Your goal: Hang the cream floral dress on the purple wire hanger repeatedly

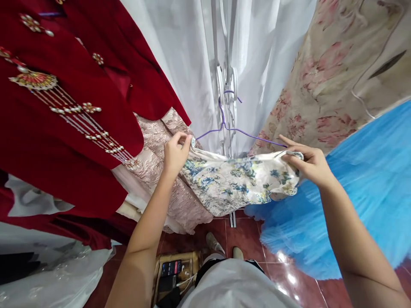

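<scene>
A white garment with a blue and yellow floral print [237, 177] hangs from a thin purple wire hanger [242, 130], whose hook is on a white metal rack [228, 55]. At the garment's upper left corner, my left hand [176, 152] pinches the fabric near the hanger's left end. My right hand [310, 162] grips the upper right corner between thumb and fingers, with one finger stretched along the hanger's right arm. The top edge of the cloth runs nearly level between both hands. Its lower edge is scalloped on the right.
Dark red garments with beaded ornaments [64, 145] hang at left, beside a pink brocade garment [154, 149]. A pink floral dress [330, 85] and a blue tulle skirt [362, 205] fill the right. White curtains [180, 47] hang behind. Below, a phone [171, 268] lies in a wooden tray [157, 273].
</scene>
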Demonstrator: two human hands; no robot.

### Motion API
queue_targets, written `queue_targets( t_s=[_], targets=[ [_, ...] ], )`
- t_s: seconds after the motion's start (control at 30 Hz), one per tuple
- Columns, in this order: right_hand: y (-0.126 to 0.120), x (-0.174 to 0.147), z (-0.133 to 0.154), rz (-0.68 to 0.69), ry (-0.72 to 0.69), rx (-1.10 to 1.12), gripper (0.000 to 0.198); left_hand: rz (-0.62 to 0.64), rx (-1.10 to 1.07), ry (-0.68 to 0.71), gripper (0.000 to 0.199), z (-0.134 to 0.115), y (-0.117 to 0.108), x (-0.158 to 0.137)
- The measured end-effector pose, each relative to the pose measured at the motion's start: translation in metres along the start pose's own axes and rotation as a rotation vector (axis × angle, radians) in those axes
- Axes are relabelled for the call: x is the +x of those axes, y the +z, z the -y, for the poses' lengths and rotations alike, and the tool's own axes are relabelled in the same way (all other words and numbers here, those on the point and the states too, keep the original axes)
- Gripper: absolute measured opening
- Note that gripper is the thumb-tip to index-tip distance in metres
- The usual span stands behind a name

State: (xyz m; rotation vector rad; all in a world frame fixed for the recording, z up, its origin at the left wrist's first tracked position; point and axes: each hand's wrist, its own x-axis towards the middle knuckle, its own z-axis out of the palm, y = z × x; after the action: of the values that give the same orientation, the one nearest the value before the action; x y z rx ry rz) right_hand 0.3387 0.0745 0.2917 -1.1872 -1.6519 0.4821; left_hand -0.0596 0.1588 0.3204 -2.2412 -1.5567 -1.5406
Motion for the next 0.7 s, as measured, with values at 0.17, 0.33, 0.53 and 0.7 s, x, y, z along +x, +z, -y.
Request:
queue_targets(
  t_s=[0.17,0.33,0.53,0.7],
  targets=[
    [-0.011,-0.001,-0.03,-0.185,0.115,0.005,0.037,-0.022,-0.038,0.028,0.026,0.0,0.005,-0.004],
    [-0.003,0.035,-0.049,-0.273,-0.047,-0.058,0.034,-0.011,-0.056,0.01,0.034,-0.003,0.007,-0.005],
    [0.009,0.085,-0.056,-0.2,0.018,0.302,0.037,0.025,-0.107,-0.001,0.041,-0.001,0.004,0.0],
    [0.053,0.102,-0.04,0.068,0.213,0.468,0.047,0.076,-0.142,-0.013,0.047,0.008,0.01,0.002]
  ],
)
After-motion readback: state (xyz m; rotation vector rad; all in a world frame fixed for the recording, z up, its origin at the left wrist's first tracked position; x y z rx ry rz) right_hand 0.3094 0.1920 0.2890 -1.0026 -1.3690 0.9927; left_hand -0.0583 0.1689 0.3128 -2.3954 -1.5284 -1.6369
